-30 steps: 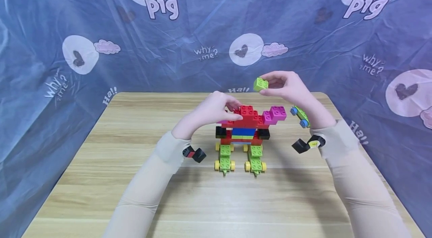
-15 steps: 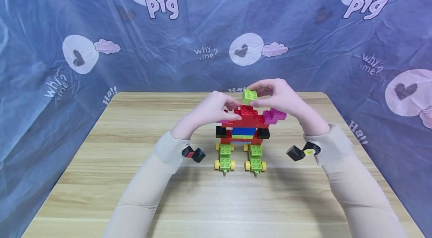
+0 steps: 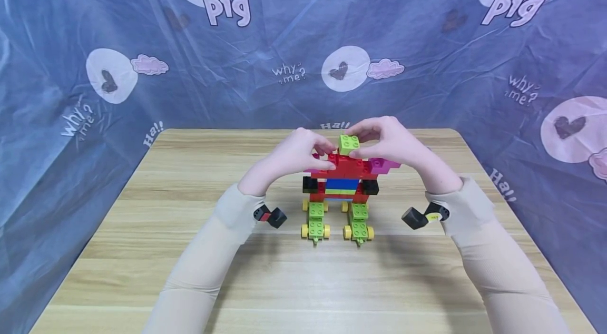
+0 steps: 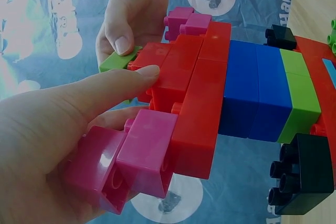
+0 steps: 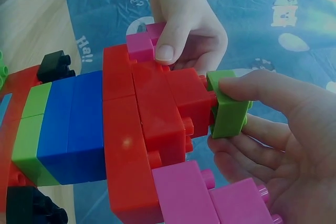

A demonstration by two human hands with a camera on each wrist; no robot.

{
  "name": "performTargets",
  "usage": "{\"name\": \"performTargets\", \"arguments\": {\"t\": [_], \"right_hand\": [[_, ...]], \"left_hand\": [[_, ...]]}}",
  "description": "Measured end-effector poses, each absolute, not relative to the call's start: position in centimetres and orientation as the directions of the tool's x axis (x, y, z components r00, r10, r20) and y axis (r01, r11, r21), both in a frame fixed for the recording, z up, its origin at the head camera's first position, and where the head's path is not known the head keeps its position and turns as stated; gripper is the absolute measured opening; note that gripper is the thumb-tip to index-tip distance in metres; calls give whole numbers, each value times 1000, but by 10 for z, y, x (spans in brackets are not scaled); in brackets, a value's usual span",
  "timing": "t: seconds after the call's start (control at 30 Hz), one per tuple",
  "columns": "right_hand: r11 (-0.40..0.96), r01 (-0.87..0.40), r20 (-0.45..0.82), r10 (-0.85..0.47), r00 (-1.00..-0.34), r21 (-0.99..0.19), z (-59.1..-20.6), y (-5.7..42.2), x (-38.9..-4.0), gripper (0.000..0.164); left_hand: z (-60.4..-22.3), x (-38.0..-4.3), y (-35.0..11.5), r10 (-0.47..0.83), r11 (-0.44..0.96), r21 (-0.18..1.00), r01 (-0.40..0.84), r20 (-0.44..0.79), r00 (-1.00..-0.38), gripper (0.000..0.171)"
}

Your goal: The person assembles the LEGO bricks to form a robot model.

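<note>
A figure built of toy building blocks stands on the table, with red bricks [image 3: 348, 169] across its top, blue bricks [image 4: 255, 90] below and pink bricks [image 5: 186, 195] stepping out at both sides. My left hand [image 3: 295, 152] grips the red top part from the left, its thumb along the front face and its other fingers mostly hidden behind. Between thumb and fingers my right hand [image 3: 393, 141] pinches a lime green brick [image 3: 349, 145] at the very top. In the right wrist view that green brick [image 5: 231, 113] sits right at the studs of the uppermost red brick, slightly tilted.
Two green wheeled bases [image 3: 316, 228] with yellow wheels carry the figure. Black bricks [image 3: 310, 185] jut from both its sides. Behind the wooden table [image 3: 180, 207] hangs a blue printed cloth [image 3: 265, 33]. A small camera [image 3: 417, 218] is strapped at each wrist.
My right hand has brought the green brick left and down, from the air at upper right onto the top of the red bricks. The left hand has kept its grip there.
</note>
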State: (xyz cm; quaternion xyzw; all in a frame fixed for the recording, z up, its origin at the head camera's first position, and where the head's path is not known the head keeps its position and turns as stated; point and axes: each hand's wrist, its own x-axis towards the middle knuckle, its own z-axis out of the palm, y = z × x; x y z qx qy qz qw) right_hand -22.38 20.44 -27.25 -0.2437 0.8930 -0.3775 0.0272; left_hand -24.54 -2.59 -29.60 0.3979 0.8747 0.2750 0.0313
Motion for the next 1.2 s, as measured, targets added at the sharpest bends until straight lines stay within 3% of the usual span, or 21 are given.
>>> {"name": "performTargets", "arguments": {"t": [1.2], "right_hand": [[644, -457, 133, -486, -864, -613, -273, 202, -221, 43]], "left_hand": [[-300, -247, -25, 709, 510, 535, 673, 181, -682, 36]]}}
